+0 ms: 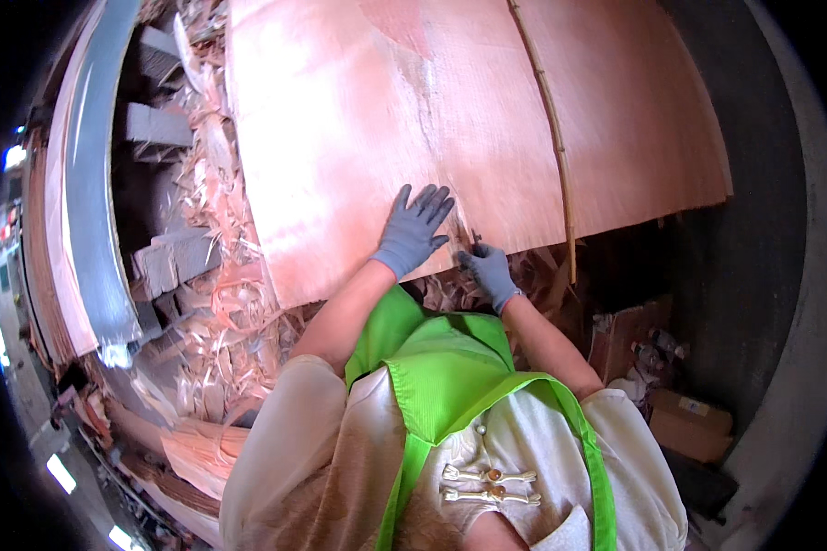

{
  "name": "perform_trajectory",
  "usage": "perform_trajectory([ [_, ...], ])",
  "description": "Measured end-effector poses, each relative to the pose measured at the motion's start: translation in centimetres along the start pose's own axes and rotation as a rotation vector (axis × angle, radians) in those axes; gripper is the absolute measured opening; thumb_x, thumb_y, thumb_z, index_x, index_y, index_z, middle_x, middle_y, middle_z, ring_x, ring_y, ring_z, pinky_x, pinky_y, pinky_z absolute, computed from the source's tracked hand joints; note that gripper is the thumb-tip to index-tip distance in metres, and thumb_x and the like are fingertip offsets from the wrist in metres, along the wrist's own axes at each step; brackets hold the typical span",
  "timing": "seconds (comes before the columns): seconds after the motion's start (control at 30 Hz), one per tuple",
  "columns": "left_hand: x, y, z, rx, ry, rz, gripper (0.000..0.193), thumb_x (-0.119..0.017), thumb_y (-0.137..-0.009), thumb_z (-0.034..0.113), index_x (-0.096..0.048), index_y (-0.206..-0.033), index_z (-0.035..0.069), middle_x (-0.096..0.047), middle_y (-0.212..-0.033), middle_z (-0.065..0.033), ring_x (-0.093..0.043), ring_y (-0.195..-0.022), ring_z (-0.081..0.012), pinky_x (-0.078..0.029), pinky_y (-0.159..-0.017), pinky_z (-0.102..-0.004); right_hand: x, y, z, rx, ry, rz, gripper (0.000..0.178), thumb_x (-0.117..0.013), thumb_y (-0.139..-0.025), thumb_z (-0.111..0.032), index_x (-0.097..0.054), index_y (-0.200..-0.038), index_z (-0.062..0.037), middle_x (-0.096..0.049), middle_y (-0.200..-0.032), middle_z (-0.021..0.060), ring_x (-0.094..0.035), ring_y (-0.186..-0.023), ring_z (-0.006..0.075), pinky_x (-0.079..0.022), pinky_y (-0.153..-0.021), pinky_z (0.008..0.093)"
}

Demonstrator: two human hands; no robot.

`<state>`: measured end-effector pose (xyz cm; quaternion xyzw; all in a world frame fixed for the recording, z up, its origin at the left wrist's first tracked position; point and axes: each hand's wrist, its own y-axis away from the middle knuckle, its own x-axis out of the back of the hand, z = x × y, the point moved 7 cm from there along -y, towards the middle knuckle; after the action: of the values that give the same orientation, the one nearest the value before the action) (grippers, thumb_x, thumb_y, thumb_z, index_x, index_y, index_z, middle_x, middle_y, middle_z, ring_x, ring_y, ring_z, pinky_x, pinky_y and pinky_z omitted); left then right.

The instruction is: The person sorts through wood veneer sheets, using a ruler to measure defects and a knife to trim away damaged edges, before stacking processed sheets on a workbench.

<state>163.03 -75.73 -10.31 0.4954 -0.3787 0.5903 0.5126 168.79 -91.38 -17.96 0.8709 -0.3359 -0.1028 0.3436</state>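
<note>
Centre frame: left hand point(413, 230), fingers spread wide, presses flat on the pinkish veneer sheet point(413, 119) to steady it, while right hand point(489, 272) holds a pinching grip on its torn lower edge, scrap shavings point(220, 303) at left.

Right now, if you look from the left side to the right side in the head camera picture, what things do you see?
Long grey board → pile of wood shavings → left hand flat on the big thin wood sheet → right hand at the sheet's edge → thin stick → cardboard boxes.
</note>
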Motion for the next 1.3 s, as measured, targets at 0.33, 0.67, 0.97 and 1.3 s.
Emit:
perform_trajectory([
  [0.33,-3.2,-0.8,-0.7,-0.052,-0.024,-0.091,0.066,-0.048,-0.084,0.048,-0.034,-0.139,0.014,-0.030,-0.146,-0.0036,-0.027,-0.134,-0.0203,-0.011,-0.109,-0.0511,2.7,3.6,3.3,-0.017,0.068,0.083,0.019,-0.069,-0.076,-0.015,-0.064,-0.081,0.0021,-0.060,-0.067,0.0014,-0.051,-0.057,0.0075,-0.041,-0.051,0.0251],
  [0.67,2.7,0.6,0.2,0.007,0.012,0.037,0.064,-0.050,-0.085,0.039,-0.034,-0.137,0.004,-0.031,-0.144,-0.0126,-0.029,-0.132,-0.0270,-0.013,-0.109,-0.0499,19.9,13.7,10.6,-0.148,0.781,0.418,0.041,-0.065,-0.077,-0.026,-0.059,-0.107,0.0002,-0.063,-0.102,0.0165,-0.062,-0.092,0.0253,-0.047,-0.080,0.0334],
  [0.97,6.6,14.2,1.6,0.376,0.058,0.253,0.060,-0.055,-0.082,0.027,-0.037,-0.131,-0.003,-0.039,-0.136,-0.0190,-0.034,-0.127,-0.0330,-0.020,-0.106,-0.0495,22.5,6.5,-4.1,0.230,0.850,0.587,0.039,-0.061,-0.079,-0.036,-0.059,-0.101,-0.0046,-0.062,-0.095,0.0232,-0.058,-0.087,0.0425,-0.047,-0.075,0.0476],
  [1.3,-0.6,32.8,12.0,0.943,0.192,0.341,0.051,-0.053,-0.081,0.027,-0.046,-0.122,-0.002,-0.053,-0.117,-0.0222,-0.051,-0.103,-0.0361,-0.038,-0.091,-0.0452,20.8,2.4,-1.8,0.374,0.661,0.383,0.025,-0.060,-0.079,-0.026,-0.062,-0.091,-0.0038,-0.065,-0.086,0.0189,-0.062,-0.083,0.0372,-0.048,-0.072,0.0443],
])
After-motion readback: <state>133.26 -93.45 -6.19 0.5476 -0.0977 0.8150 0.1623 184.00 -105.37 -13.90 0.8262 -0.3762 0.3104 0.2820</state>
